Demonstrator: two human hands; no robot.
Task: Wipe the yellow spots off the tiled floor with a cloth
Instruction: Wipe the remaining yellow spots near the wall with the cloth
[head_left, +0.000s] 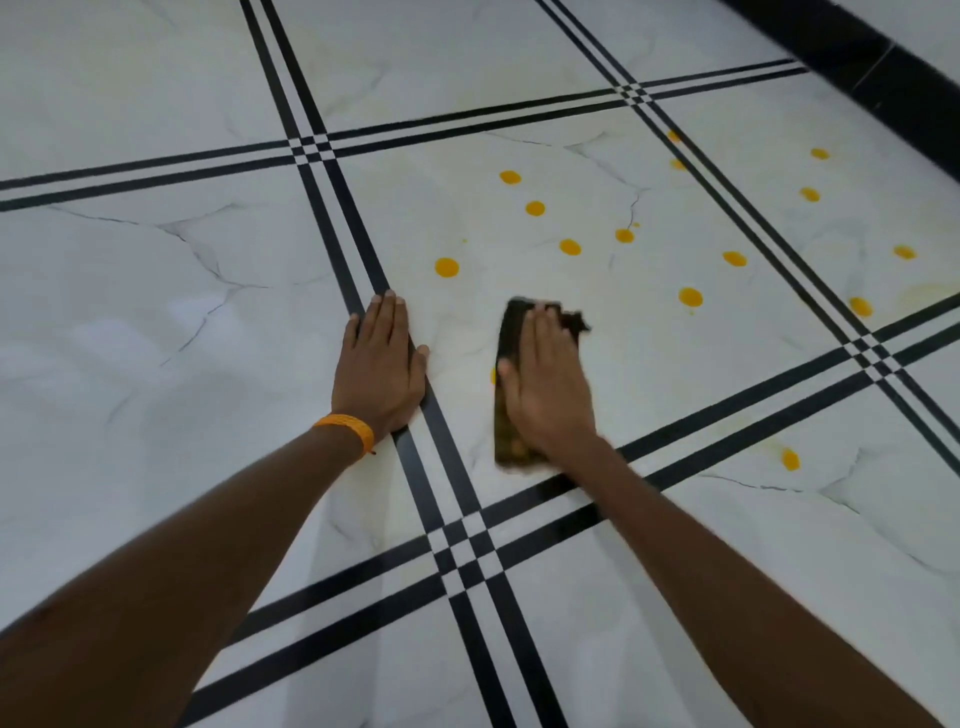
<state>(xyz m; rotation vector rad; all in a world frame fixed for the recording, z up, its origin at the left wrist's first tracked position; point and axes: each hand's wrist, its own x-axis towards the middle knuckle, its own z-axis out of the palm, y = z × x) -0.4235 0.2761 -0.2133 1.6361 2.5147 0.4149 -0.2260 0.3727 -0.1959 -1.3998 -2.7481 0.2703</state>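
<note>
A dark folded cloth (511, 338) lies flat on the white marble-look tiled floor (156, 312). My right hand (548, 384) presses on it with straight fingers, covering most of it. My left hand (382, 364) rests flat on the floor over a black tile line, an orange band on its wrist. Several round yellow spots dot the tile beyond the cloth, such as one spot (447, 267) just past my left fingertips and another spot (690, 297) right of the cloth. A sliver of yellow (493, 375) peeks out at the cloth's left edge.
Black double lines (457, 467) cross the floor between tiles. More yellow spots lie on the right-hand tile (860, 306), and one yellow spot (790, 459) sits on the near right tile with faint yellow smears around it. A black skirting strip (883, 67) runs along the far right corner.
</note>
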